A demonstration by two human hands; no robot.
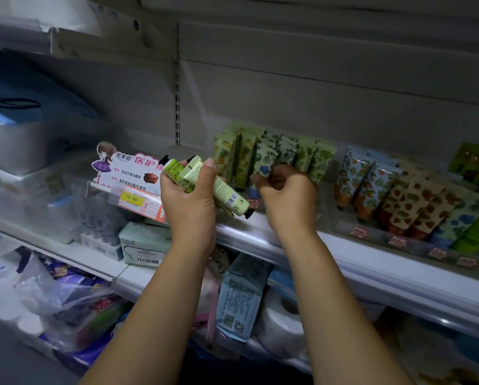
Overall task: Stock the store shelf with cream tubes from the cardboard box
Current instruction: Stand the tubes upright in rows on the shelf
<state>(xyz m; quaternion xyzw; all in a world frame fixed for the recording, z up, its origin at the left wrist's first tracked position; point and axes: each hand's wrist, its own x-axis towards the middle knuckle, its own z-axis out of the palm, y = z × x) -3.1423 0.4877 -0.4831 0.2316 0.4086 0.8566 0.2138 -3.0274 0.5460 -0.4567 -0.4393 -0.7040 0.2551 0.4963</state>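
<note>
Your left hand grasping several green cream tubes, your right hand pinching a blue-flowered tube standing in the shelf row.

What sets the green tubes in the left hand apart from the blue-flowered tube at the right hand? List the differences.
Print: the green tubes show pale backs with a barcode; the blue-flowered tube shows blue blooms.
Pose: the green tubes lie slanted in the left hand; the blue-flowered tube stands in the row on the shelf, pinched by the right hand.
Both are slim cream tubes.
</note>
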